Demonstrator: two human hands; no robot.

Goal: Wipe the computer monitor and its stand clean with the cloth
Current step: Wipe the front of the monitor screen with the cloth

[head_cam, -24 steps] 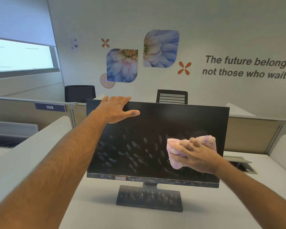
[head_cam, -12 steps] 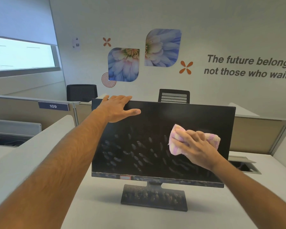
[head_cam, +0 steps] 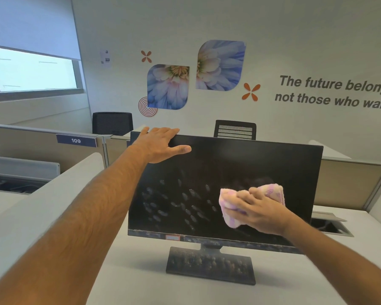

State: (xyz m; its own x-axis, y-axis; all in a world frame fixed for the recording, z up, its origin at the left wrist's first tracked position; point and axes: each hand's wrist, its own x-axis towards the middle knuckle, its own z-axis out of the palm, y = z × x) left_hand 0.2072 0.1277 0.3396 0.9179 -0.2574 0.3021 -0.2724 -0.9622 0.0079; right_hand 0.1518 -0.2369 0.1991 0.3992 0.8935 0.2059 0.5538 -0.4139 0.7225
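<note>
A black monitor (head_cam: 240,168) stands on a white desk (head_cam: 136,282), its screen dotted with pale smudges on the left half. Its flat stand base (head_cam: 209,264) and lower bezel look dusty and speckled. My left hand (head_cam: 161,144) holds the monitor's top left edge, fingers over the top and thumb on the front. My right hand (head_cam: 262,212) grips a bunched pink cloth (head_cam: 228,201) and presses it against the right half of the screen.
An open cable hatch (head_cam: 330,225) sits in the desk behind the monitor's right side. Low partitions ring the desk, one labelled 109 (head_cam: 76,140). Two black office chairs (head_cam: 112,123) (head_cam: 235,129) stand beyond, against a decorated wall.
My right hand moved the cloth up a little on the screen, then back down. My left hand stayed on the monitor's top edge.
</note>
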